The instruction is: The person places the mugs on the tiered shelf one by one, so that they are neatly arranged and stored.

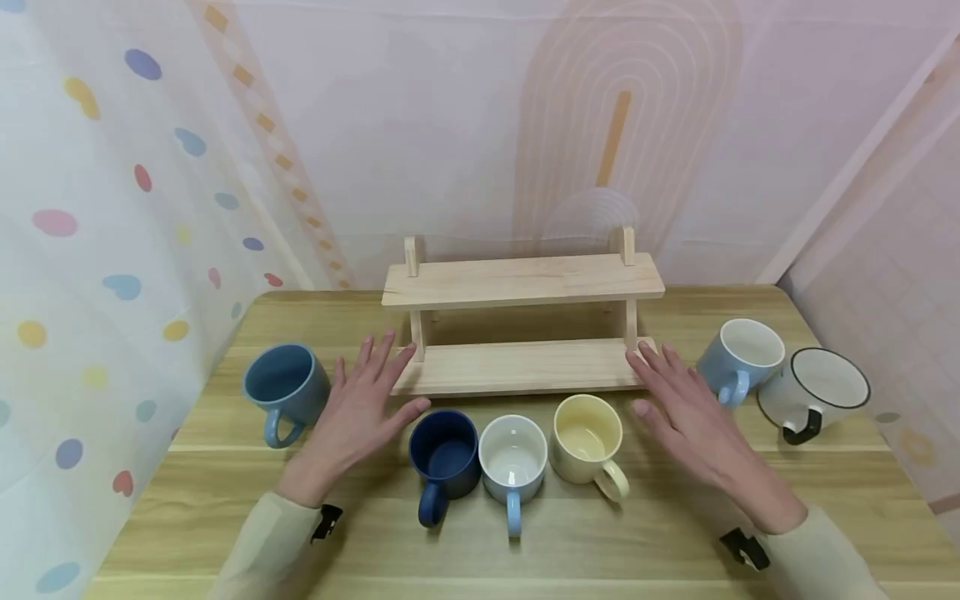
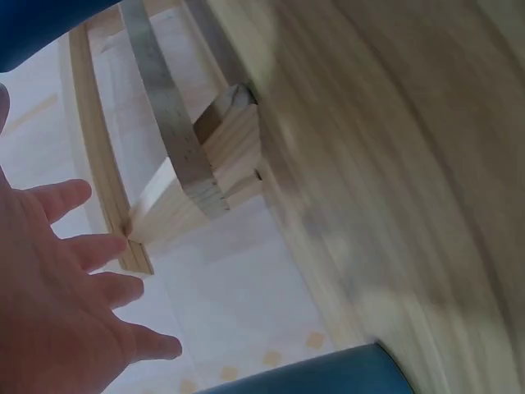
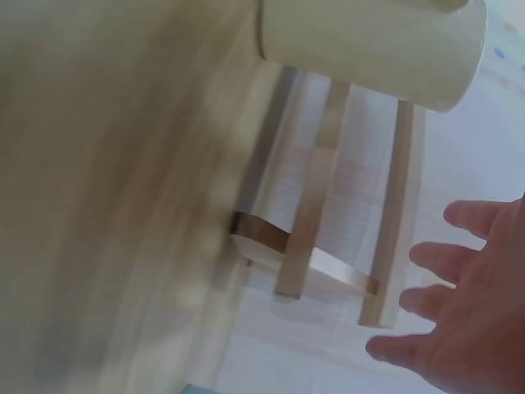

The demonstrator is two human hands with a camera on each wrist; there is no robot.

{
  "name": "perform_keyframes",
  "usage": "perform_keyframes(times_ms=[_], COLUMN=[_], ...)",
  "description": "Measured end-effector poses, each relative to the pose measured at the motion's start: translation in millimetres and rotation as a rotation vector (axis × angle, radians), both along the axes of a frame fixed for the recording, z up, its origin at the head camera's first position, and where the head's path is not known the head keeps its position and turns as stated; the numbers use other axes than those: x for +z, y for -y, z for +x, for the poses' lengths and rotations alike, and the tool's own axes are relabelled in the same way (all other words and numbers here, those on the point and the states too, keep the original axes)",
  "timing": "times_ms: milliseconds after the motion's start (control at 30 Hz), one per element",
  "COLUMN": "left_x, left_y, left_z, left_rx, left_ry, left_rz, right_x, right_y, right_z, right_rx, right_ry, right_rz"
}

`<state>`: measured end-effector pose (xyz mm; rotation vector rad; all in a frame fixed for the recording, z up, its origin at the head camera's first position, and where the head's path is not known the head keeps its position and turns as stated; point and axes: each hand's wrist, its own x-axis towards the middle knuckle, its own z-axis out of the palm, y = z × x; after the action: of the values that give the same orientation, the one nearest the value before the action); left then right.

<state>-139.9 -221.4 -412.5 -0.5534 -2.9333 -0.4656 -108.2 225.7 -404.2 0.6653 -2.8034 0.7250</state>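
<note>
A two-tier wooden shelf (image 1: 525, 282) stands at the back middle of the table, both boards bare. My left hand (image 1: 360, 408), fingers spread, hovers near the shelf's left end, between a teal mug (image 1: 294, 387) and a navy mug (image 1: 444, 458). On the other side my right hand (image 1: 690, 425) reaches with straight fingers toward the lower board's right end, beside a yellow mug (image 1: 587, 442). Neither hand holds anything. Between the navy and yellow mugs sits a white mug with a light blue handle (image 1: 513, 467). In the wrist views the fingers (image 2: 115, 287) are extended.
To the right of my right hand stand a light blue mug (image 1: 738, 358) and a white enamel-style mug (image 1: 817, 392) with black rim and handle. A patterned curtain (image 1: 420, 125) hangs behind and along both sides of the wooden table (image 1: 570, 558).
</note>
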Motion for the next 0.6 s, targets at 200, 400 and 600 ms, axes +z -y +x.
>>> perform_keyframes(times_ms=[200, 400, 600], left_x=[-1.7, -4.7, -9.7], left_y=[3.1, 3.2, 3.9], left_z=[-0.7, -3.6, -6.5], left_rx=[-0.022, -0.059, -0.106], left_ry=[0.004, 0.030, 0.043], left_rz=[-0.019, -0.032, -0.031], right_x=[-3.8, -5.5, -10.4], right_y=[-7, -10, -10], right_z=[13.1, 24.9, 33.3], right_rx=[0.041, 0.090, 0.121], right_ry=[0.077, 0.130, 0.181], right_rz=[-0.069, -0.127, -0.200])
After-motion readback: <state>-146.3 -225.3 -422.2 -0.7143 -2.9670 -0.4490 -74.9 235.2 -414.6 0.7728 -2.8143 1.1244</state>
